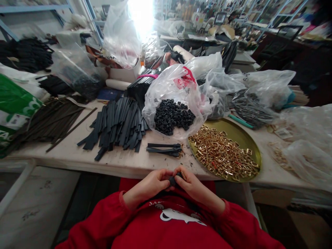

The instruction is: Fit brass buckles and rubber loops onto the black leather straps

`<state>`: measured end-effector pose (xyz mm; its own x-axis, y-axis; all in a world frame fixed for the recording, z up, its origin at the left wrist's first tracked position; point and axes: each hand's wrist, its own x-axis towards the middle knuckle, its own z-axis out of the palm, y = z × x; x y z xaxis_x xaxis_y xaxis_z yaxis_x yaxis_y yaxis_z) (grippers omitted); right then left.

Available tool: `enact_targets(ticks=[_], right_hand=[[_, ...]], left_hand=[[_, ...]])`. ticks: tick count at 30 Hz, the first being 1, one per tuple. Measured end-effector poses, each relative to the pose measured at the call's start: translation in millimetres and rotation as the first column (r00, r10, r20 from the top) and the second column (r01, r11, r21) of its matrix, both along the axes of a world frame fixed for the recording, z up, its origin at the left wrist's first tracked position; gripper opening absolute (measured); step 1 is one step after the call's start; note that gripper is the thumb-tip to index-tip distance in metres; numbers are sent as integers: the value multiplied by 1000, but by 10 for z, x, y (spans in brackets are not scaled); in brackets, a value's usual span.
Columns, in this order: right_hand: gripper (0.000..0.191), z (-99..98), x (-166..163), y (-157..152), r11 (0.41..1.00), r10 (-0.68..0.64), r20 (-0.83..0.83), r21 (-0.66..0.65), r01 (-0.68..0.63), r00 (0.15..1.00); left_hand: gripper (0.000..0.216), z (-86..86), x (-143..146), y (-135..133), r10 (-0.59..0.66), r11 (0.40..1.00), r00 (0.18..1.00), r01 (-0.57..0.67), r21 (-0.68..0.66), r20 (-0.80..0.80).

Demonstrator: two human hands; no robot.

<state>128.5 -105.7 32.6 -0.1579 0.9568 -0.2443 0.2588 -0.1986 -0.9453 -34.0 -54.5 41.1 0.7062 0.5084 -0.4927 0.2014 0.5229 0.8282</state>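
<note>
Close to my body at the table's front edge, my left hand [157, 181] and my right hand [190, 183] meet, fingers closed on one black strap [172, 181]. A bit of gold metal, seemingly a buckle, shows at my right fingers; the rest is hidden by them. Just beyond lie a few black straps [163, 149] with gold buckles at their right ends. A clear plastic bag [166, 86] holds many small black loops [172, 117]. To the right, a round gold tray [252, 145] carries a heap of gold buckles [225, 155].
Loose black straps [116, 121] are spread left of the bag, with dark brown strips [57, 117] farther left. A green package [15, 107] stands at the left edge. Plastic bags [308, 148] cover the right side, and a teal-handled tool [241, 121] lies behind the tray.
</note>
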Motion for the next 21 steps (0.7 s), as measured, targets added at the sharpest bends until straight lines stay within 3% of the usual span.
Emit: enact_targets(ticks=[5, 10, 13, 16, 21], right_hand=[[6, 48, 31, -49, 997, 74, 32, 0, -74, 997], [5, 59, 71, -113, 987, 161, 46, 16, -162, 986], [8, 17, 28, -138, 997, 71, -11, 14, -70, 997], [15, -35, -30, -142, 996, -56, -9, 62, 57, 998], [18, -82, -50, -129, 991, 2, 78, 132, -12, 997]], left_hand=[[31, -51, -18, -101, 36, 999, 998, -37, -17, -56], [32, -61, -5, -188, -3, 996, 994, 13, 93, -111], [27, -4, -41, -151, -35, 992, 988, 53, 113, -152], [21, 93, -94, -78, -143, 966, 967, 183, 183, -211], [21, 129, -64, -57, -193, 907, 921, 299, 297, -339]])
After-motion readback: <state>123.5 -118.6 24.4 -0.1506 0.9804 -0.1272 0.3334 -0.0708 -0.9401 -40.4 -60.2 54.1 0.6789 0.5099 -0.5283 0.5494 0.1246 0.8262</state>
